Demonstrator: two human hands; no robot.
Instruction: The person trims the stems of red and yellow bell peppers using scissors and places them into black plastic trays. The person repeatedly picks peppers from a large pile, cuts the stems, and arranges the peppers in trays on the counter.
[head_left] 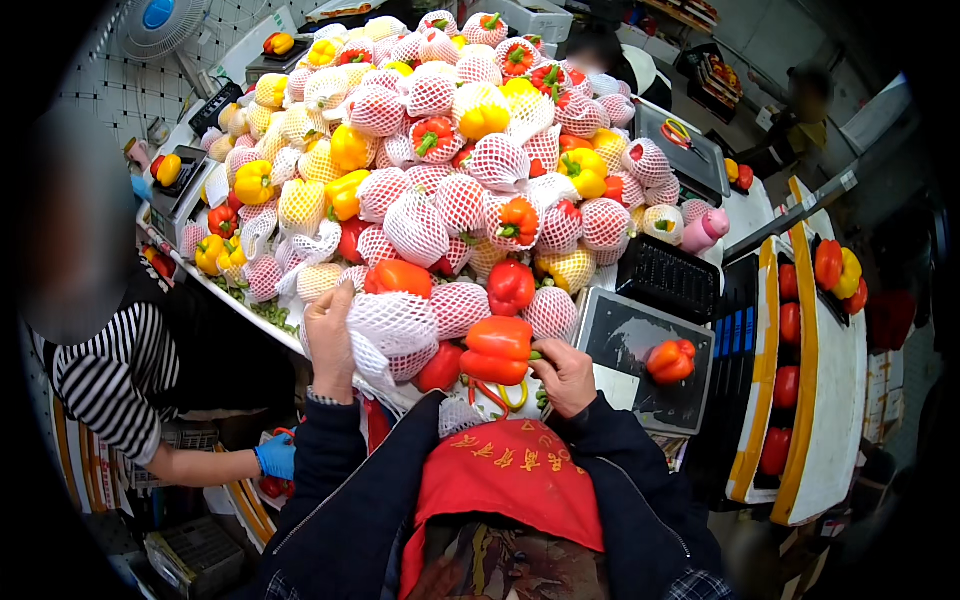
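Note:
My right hand [566, 378] pinches the green stem of an orange-red bell pepper [497, 350], holding it sideways just above the table's near edge. Closed around the edge of a white foam net [392, 326] is my left hand [330, 335]; the net hangs bunched beside the pepper. Just below the pepper lie red and yellow handles [512, 398], which look like those of scissors, partly covered. A large heap of red and yellow bell peppers [430, 205], many wrapped in white foam nets, rises in front of both hands.
To the right, a single red pepper [671, 362] rests on a dark scale [640, 350], near a black tray [668, 278] and a pink bottle [706, 230]. Farther right stand foam boxes [835, 380] with peppers. At left, a person in a striped sleeve has a blue-gloved hand [276, 456] low.

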